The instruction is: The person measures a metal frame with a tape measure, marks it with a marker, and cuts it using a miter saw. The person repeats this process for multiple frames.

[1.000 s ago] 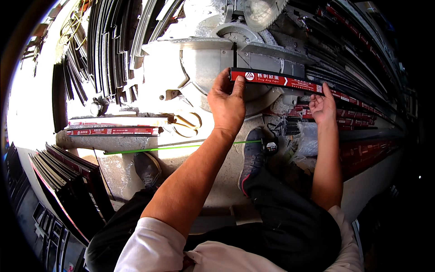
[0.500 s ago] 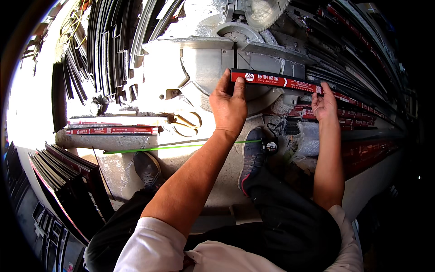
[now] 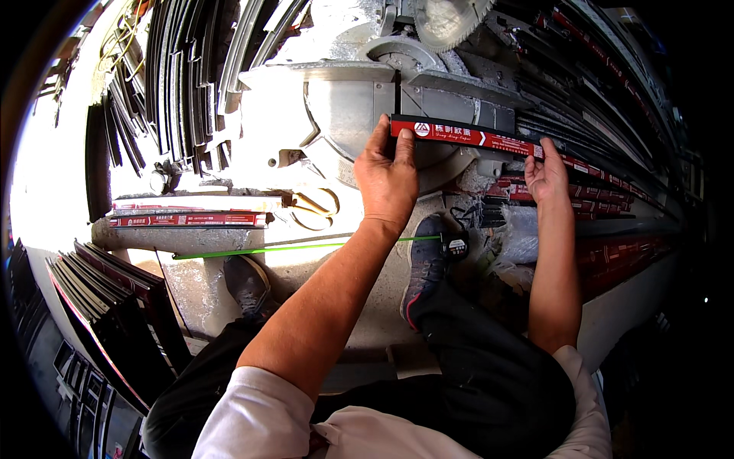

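A long dark profile strip [image 3: 462,135] with red printed film runs across the table of a mitre saw [image 3: 348,107] and off to the right. At its left end, my left hand [image 3: 388,176] grips it between thumb and fingers. My right hand [image 3: 547,174] holds it farther along, with fingertips on the film and palm turned up. The strip lies just in front of the saw's metal fence [image 3: 321,73], near the dark slot. A round toothed saw blade [image 3: 449,21] shows above and behind the fence, clear of the strip.
A tape measure [image 3: 456,245] lies by my right shoe, its green blade [image 3: 298,248] pulled out leftward. Scissors-like loops [image 3: 315,210] and short red-filmed strips [image 3: 187,220] lie left. Dark profiles [image 3: 183,76] stand back left; more are stacked near left [image 3: 115,306] and right [image 3: 596,122].
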`<state>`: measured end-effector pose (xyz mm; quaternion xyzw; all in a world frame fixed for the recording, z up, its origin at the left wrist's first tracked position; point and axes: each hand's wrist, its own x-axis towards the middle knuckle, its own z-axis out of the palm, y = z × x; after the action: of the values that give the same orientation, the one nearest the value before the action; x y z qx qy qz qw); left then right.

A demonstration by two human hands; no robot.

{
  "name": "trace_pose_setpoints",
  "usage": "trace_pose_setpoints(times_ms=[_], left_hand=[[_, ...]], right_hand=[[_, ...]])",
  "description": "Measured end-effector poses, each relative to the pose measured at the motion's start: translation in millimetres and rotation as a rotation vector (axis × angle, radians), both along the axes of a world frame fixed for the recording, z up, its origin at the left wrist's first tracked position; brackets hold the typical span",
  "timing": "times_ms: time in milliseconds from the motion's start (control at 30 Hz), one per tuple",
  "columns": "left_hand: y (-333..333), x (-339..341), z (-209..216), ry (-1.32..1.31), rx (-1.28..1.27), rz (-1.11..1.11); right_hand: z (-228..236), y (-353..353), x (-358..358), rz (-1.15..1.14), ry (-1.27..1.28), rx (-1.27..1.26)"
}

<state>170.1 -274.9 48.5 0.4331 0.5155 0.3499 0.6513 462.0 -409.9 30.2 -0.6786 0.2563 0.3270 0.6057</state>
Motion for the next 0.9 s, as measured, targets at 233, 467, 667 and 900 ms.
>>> trace_pose_setpoints(times_ms=[233, 467, 667, 900], left_hand=[[2, 0, -5, -0.103, -0.013, 0.034], [12, 2, 5, -0.145, -0.212, 0.078], [21, -1, 2, -0.075, -0.195, 0.052], [54, -40, 9, -0.17, -0.198, 0.05]], right_hand=[[-1, 0, -1, 0.003, 0.0, 0.006], [-4, -5, -2, 0.005, 0.004, 0.038], [-4, -9, -8, 0.002, -0.037, 0.128], [0, -3, -37, 0.119, 0.018, 0.196]])
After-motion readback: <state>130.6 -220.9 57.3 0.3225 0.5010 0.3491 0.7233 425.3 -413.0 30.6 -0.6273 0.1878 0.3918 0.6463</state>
